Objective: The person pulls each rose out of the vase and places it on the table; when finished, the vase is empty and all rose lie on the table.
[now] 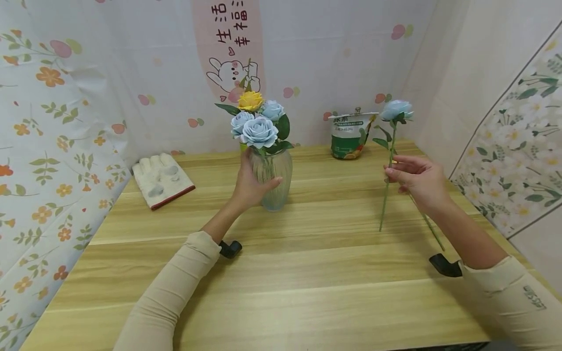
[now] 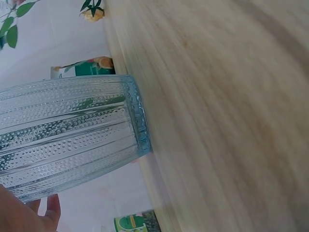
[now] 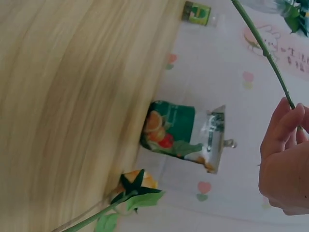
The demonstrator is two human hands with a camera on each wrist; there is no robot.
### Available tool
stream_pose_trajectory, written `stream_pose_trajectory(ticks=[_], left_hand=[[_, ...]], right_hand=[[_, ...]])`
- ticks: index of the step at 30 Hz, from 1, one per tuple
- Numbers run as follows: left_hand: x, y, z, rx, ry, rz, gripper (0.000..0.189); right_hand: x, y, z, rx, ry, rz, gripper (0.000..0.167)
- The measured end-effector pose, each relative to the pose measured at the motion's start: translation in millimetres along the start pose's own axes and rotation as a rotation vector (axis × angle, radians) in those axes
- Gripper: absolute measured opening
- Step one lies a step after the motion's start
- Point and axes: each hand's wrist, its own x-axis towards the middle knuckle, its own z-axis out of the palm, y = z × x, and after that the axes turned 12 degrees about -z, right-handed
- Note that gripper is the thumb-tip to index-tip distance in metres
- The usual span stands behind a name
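Note:
In the head view, my left hand (image 1: 251, 183) grips a clear ribbed glass vase (image 1: 278, 183), its thumb across the front. The vase holds several blue roses (image 1: 259, 132) and a yellow rose (image 1: 250, 101); its textured base (image 2: 137, 116) shows at the tabletop in the left wrist view. At the right, my right hand (image 1: 417, 180) pinches the green stem of a single blue rose (image 1: 396, 110), which stands upright with its bloom above the fingers. Another yellow rose (image 3: 140, 181) lies on the table near the right hand, its stem (image 1: 428, 224) partly hidden in the head view.
A green and white pouch (image 1: 347, 141) stands by the back wall. On the left lies a white work glove (image 1: 162, 179) with a red cuff edge. Behind the vase is a small green-labelled container (image 3: 198, 13). Patterned curtains (image 1: 52, 146) border the wooden table (image 1: 281, 292).

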Motion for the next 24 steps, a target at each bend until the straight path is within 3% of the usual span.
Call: stream_pose_trajectory(ticks=[7, 13, 18, 24], left_hand=[[-0.1, -1.8, 0.2, -0.003, 0.004, 0.007, 0.110], [0.8, -3.2, 0.9, -0.007, 0.005, 0.020, 0.110], [0.7, -2.0, 1.2, -0.009, 0.003, 0.016, 0.110], [0.7, -0.2, 0.7, -0.005, 0.003, 0.007, 0.109]], right_hand=[[6.7, 13.3, -15.5, -0.058, -0.085, 0.127, 0.023], [10.7, 22.5, -27.6, -0.227, -0.183, 0.280, 0.021], [12.5, 29.5, -32.3, -0.371, -0.230, 0.304, 0.017], [16.5, 39.3, -36.9, -0.474, -0.262, 0.312, 0.030]])
